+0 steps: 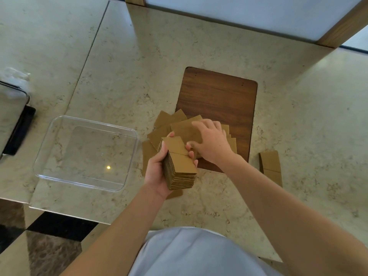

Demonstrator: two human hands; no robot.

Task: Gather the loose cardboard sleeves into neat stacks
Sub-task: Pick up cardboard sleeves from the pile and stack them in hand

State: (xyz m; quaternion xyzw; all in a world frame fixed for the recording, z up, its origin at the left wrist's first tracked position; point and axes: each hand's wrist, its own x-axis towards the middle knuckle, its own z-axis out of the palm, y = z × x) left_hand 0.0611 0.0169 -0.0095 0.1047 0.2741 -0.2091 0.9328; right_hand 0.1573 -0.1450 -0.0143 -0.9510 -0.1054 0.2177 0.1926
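My left hand (157,170) grips a thick stack of brown cardboard sleeves (180,162), held above the counter with its edges lined up. Behind it, several loose sleeves (167,124) lie fanned out, partly on the counter and partly on the wooden board (219,100). My right hand (211,140) reaches over this pile with its fingers spread on a loose sleeve (185,130); its thumb is close to the top of the held stack. A separate small stack of sleeves (270,166) lies on the counter to the right.
A clear plastic tray (59,124) stands to the left on the marble counter (139,56). A dark device with a glass lid (14,116) sits at the far left. A wood-framed panel (328,36) rises at the back. The counter's front edge drops to the floor at lower left.
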